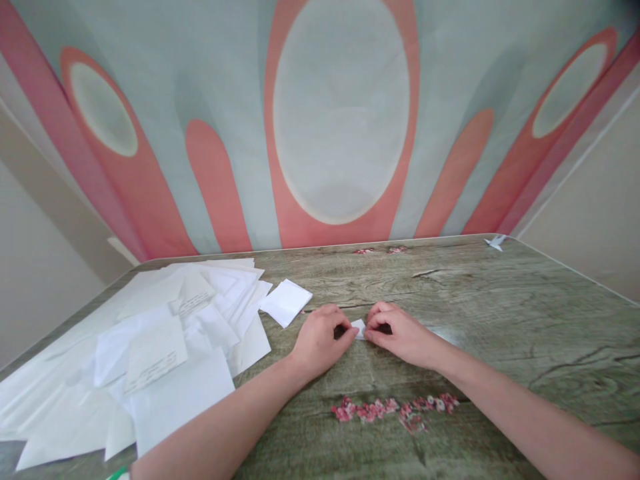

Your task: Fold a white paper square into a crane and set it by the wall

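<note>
Head view: on the table (500,300), a small paper (359,328) is pinched at its sides by the left hand (320,341) and right hand (404,335), apparently mid-fold, with even fingertip pressure called for next.

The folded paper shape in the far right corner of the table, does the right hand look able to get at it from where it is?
Probably yes: only bare tabletop shows between the right hand and the paper shape, though it looks like a stretch.
</note>
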Demonstrator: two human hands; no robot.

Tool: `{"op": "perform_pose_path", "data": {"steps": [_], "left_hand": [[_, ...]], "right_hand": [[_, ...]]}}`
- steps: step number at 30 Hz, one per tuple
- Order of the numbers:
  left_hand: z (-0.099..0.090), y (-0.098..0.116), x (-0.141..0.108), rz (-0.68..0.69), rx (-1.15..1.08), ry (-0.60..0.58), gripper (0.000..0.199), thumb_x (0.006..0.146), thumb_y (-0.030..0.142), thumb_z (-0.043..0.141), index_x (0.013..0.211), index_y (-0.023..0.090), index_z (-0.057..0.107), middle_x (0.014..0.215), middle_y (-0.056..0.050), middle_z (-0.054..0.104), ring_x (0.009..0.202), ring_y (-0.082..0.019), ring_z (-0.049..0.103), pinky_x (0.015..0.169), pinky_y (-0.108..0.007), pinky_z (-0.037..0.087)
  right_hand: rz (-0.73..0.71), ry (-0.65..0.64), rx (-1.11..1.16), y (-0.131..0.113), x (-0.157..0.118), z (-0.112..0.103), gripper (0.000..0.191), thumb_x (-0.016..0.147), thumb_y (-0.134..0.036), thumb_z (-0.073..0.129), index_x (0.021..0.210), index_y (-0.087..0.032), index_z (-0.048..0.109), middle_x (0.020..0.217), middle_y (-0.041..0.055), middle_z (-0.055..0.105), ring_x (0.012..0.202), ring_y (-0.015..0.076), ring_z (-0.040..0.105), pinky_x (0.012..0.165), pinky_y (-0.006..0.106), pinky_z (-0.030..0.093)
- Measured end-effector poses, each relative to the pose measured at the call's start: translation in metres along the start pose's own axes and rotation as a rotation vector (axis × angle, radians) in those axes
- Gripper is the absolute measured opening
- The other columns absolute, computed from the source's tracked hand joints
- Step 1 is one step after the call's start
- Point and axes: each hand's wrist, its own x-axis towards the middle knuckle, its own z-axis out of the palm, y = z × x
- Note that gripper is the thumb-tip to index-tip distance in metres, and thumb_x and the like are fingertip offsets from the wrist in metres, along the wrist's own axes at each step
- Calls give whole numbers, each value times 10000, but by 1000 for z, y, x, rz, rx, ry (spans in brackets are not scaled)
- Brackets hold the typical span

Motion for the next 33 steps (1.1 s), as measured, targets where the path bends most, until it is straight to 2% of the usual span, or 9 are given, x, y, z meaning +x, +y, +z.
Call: {"op": "perform_pose_path", "data": {"steps": [5,9,13,16,19,26,30,33], "left_hand": [[3,0,0,-6,36,12,141,798,249,549,685,170,579,743,-19,556,734,-157,526,697,-266,396],[3,0,0,-5,40,10,127,796,235,546,688,170,566,750,-18,551,743,-159,522,698,-266,395],[2,1,0,-2,27,3,120,793,226,545,687,171,559,748,-18,552,745,-159,523,695,-263,395],[1,2,1,-7,22,3,132,793,218,542,670,169,546,733,-16,549,737,-157,522,693,-262,394],[1,2,1,-4,22,0,137,793,221,545,667,170,539,730,-14,550,732,-156,522,690,-261,395],[2,1,0,9,31,14,125,792,219,540,677,172,543,745,-18,551,737,-157,520,698,-269,399],[2,1,0,9,31,15,122,791,222,536,680,173,546,746,-19,552,738,-158,526,701,-271,404],[2,1,0,7,36,15,120,790,219,538,679,173,545,747,-19,554,743,-160,531,706,-271,409]], "right_hand": [[-49,-44,22,-1,-1,-8,124,787,-223,587,676,-180,619,822,23,602,818,158,547,778,296,403],[-135,-82,50,-3,-7,-21,115,840,-200,518,807,-188,627,902,33,623,858,156,560,786,288,426],[-232,-124,-86,-5,-16,-28,231,862,-152,463,1035,-207,605,1002,43,630,940,174,545,853,326,422],[-319,-150,-204,-4,-24,-25,336,859,-91,418,1142,-202,559,1078,58,613,1006,192,512,895,361,409],[-344,-104,-234,0,-31,-18,417,845,-43,383,1212,-191,514,1129,72,590,1039,195,492,916,377,404],[-336,-55,-232,9,-35,-9,432,838,-43,383,1204,-214,534,1158,68,572,1055,201,483,916,402,405],[-333,-40,-204,5,-34,-12,424,820,-38,400,1155,-228,578,1144,63,583,1054,204,492,915,403,396],[-281,-24,-132,-1,-29,-15,338,820,-78,450,1056,-235,632,1080,57,607,1005,200,519,889,385,401]]}}
